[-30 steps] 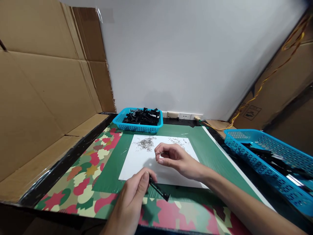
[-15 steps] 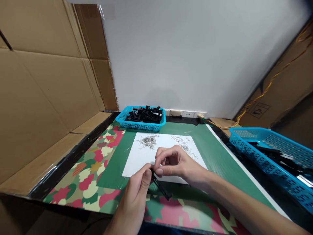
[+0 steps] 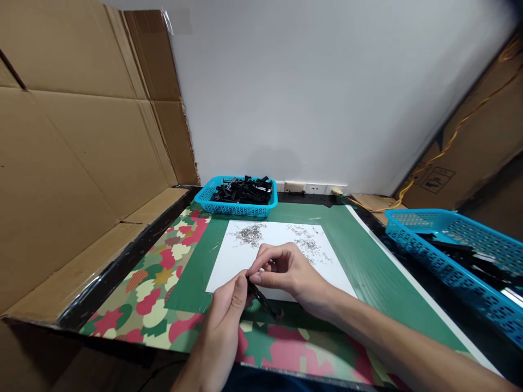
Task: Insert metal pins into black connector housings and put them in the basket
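Note:
My left hand [image 3: 229, 307] is closed around one end of a long, narrow black plastic part [image 3: 263, 302], which slants down to the right over the table's front. My right hand [image 3: 281, 269] pinches at that same upper end, thumb and forefinger close to my left thumb. Whatever sits between those right fingertips is too small to make out. Behind the hands lies a white sheet [image 3: 224, 267]. On it are a pile of tiny metal pieces [image 3: 250, 235] at left and a looser scatter of tiny metal pieces [image 3: 308, 245] at right, partly hidden by my right hand.
A blue basket [image 3: 235, 209] heaped with black parts [image 3: 245, 190] stands at the back. Another blue basket [image 3: 445, 267] with black parts is at the right edge. Cardboard [image 3: 81, 136] walls the left side; sockets [image 3: 314, 189] and a yellow cable [image 3: 404, 190] lie along the back wall.
Both hands and the black part have shifted slightly left and up. My right fingertips are now closer against the part's upper end beside my left thumb.

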The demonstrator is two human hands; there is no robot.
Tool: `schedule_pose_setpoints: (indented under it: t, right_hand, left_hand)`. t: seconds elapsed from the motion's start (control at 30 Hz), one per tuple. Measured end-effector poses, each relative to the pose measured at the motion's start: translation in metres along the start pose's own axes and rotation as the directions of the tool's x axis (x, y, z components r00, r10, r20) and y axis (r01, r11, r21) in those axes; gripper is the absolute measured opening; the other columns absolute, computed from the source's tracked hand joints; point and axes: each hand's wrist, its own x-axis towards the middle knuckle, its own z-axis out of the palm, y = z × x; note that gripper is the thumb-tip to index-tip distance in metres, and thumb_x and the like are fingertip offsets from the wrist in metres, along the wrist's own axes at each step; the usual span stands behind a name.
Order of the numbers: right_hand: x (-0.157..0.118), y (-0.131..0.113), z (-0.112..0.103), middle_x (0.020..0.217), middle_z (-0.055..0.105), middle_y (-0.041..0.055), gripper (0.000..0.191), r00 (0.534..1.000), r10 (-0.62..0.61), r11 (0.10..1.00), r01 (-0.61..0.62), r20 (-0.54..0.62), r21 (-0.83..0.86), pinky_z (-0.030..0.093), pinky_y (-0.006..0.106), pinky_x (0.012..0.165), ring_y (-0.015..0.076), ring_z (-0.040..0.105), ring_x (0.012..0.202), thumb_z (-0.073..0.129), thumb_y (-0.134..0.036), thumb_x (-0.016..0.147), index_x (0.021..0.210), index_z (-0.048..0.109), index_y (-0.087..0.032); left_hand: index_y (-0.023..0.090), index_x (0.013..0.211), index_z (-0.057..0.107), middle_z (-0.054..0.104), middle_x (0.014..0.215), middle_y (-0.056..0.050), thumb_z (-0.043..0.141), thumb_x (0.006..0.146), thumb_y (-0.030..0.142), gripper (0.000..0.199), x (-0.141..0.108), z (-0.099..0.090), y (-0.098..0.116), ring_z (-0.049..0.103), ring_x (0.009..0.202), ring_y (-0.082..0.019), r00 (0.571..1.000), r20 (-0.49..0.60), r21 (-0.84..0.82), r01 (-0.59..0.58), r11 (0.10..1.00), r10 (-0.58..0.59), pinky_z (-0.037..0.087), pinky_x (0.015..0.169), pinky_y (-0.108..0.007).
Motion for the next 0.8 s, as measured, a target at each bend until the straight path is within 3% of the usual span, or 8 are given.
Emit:
schedule_pose_setpoints:
  t: [0.13, 0.23, 0.4, 0.6, 0.8]
  right_hand:
    - [0.0, -0.002, -0.001, 0.079, 0.065, 0.0015, 0.019, 1.0, -0.027, 0.997, 0.027, 0.003, -0.078, 0.038, 0.03, 0.064, 0.0146, 0.049, 0.07, 0.092, -0.04, 0.081, 0.088, 0.087, -0.023]
    - [0.0, -0.008, -0.003, 0.077, 0.064, 0.0019, 0.019, 0.996, -0.09, 0.976, 0.091, 0.014, -0.197, 0.037, 0.03, 0.062, 0.0148, 0.048, 0.069, 0.091, -0.041, 0.082, 0.088, 0.087, -0.023]
    - [-0.001, -0.013, -0.006, 0.076, 0.064, 0.003, 0.019, 0.992, -0.127, 0.946, 0.125, 0.015, -0.3, 0.038, 0.03, 0.061, 0.0157, 0.05, 0.07, 0.09, -0.041, 0.084, 0.088, 0.087, -0.022]
    - [-0.003, -0.011, -0.007, 0.073, 0.063, 0.0026, 0.018, 0.992, -0.128, 0.941, 0.125, 0.013, -0.316, 0.04, 0.031, 0.062, 0.0168, 0.052, 0.069, 0.09, -0.041, 0.084, 0.087, 0.087, -0.024]
    - [-0.006, -0.014, -0.009, 0.075, 0.063, 0.004, 0.017, 0.994, -0.1, 0.947, 0.108, 0.04, -0.303, 0.04, 0.033, 0.065, 0.0185, 0.051, 0.072, 0.088, -0.041, 0.085, 0.087, 0.086, -0.024]
  left_hand:
    - [0.021, 0.126, 0.076, 0.076, 0.117, -0.012, 0.057, 0.097, 0.074, 0.064, 0.0, -0.003, 0.0, 0.077, 0.095, -0.029, 1.0, -0.025, 0.024, -0.012, 1.0, 0.013, 0.067, 0.07, -0.036]
    - [0.02, 0.133, 0.073, 0.075, 0.118, -0.013, 0.055, 0.099, 0.072, 0.064, -0.004, -0.004, 0.004, 0.076, 0.085, -0.026, 1.0, -0.008, 0.043, -0.011, 0.999, 0.011, 0.063, 0.059, -0.033]
    - [0.021, 0.133, 0.072, 0.075, 0.121, -0.013, 0.053, 0.101, 0.07, 0.062, -0.006, -0.005, 0.006, 0.076, 0.089, -0.027, 1.0, 0.005, 0.049, -0.03, 0.998, 0.03, 0.063, 0.062, -0.033]
    - [0.02, 0.122, 0.074, 0.073, 0.128, -0.012, 0.055, 0.1, 0.07, 0.057, -0.007, -0.001, 0.013, 0.067, 0.124, -0.032, 0.998, 0.054, -0.048, -0.039, 0.998, 0.042, 0.062, 0.094, -0.037]
    - [0.02, 0.101, 0.073, 0.071, 0.092, -0.007, 0.048, 0.103, 0.07, 0.056, -0.005, -0.001, 0.024, 0.066, 0.094, -0.025, 0.98, 0.165, -0.068, -0.099, 0.993, 0.109, 0.058, 0.083, -0.032]
